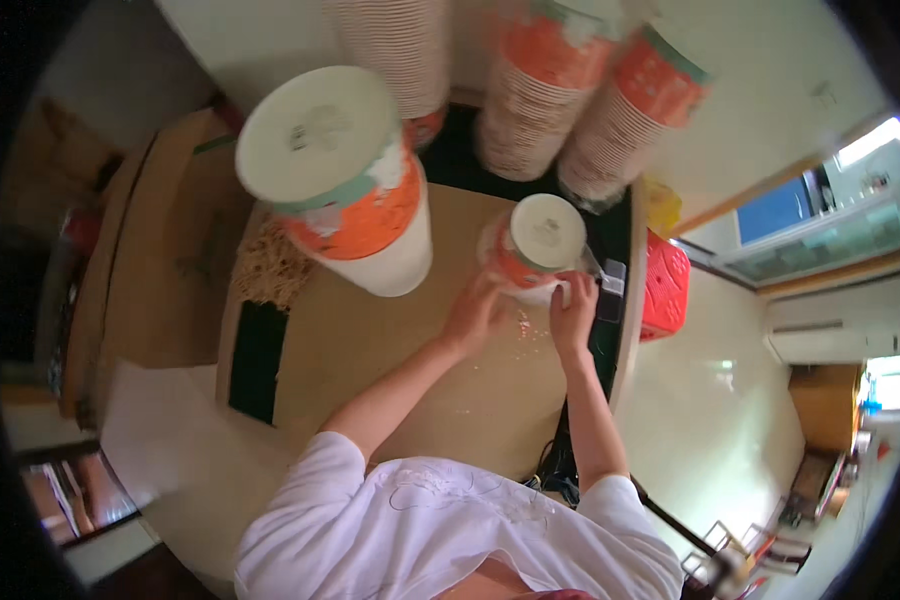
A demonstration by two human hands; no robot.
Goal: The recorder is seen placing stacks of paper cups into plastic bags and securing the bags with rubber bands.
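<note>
An upside-down paper cup (pixel 548 232), with a pale base and an orange and green band, stands at the right side of the brown board (pixel 400 400). My left hand (pixel 475 312) holds its lower left side, the fingertips partly hidden and blurred. On its lower right, my right hand (pixel 574 308) grips near the rim with curled fingers. Small pinkish-white bits (pixel 524 323) lie on the board just below the cup. To the left rises a taller upturned paper cup or stack (pixel 355 215) in the same colours, apart from both hands.
Tall stacks of nested paper cups (pixel 530 115) line the table's back, against the wall. A tan stringy heap (pixel 270 262) lies at the board's left edge, beside a cardboard box (pixel 175 250). A dark grey device (pixel 611 290) and a red stool (pixel 666 285) are on the right.
</note>
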